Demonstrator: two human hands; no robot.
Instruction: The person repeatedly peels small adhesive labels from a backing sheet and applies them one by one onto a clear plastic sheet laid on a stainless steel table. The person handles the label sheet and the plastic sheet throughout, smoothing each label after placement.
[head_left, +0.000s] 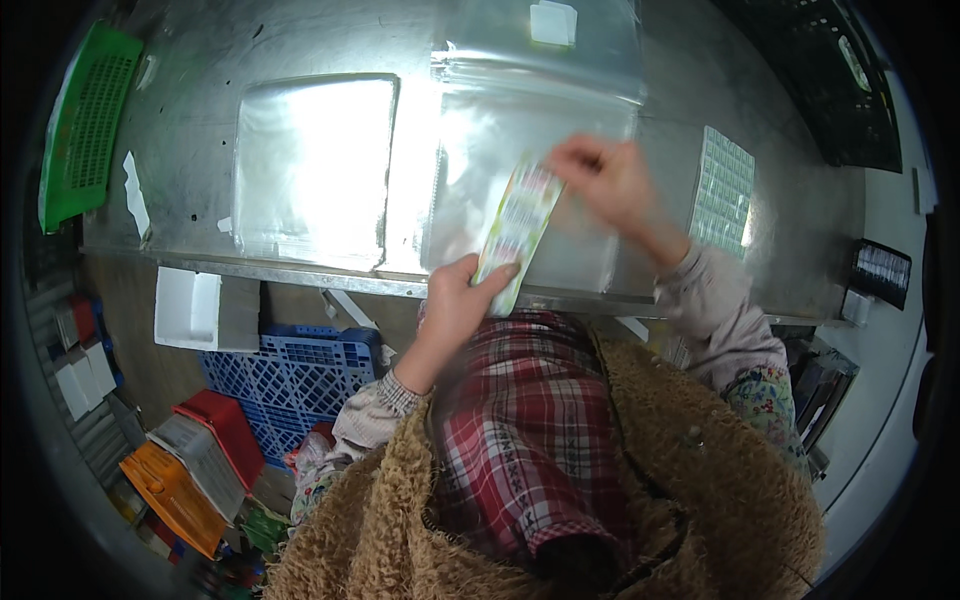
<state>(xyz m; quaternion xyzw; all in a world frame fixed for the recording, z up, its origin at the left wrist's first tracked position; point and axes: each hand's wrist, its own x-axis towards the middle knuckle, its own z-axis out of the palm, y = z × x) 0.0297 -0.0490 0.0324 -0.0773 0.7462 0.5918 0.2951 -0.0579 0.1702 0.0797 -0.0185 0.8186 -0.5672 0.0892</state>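
My left hand (454, 307) grips the lower end of a long strip of printed labels (520, 217), thumb on top. The strip is pale green and white, bears writing, and slants up to the right. At its upper right corner are the bent fingers of my right hand (619, 184). Motion blurs them, and whether they pinch anything is unclear. Beneath the strip lies a stack of clear plastic bags (570, 124), reaching the table's front edge. Another pile of clear bags (315, 165) lies to the left. To the right is a sheet of small green labels (724, 187).
The metal table (187, 45) carries a green plastic basket (90, 127) at left, a black crate (810, 67) at far right and white slips (553, 24) at the back. Below its edge, to the left, are a white foam box (240, 315), a blue plastic pallet (292, 375) and a red bin (225, 427).
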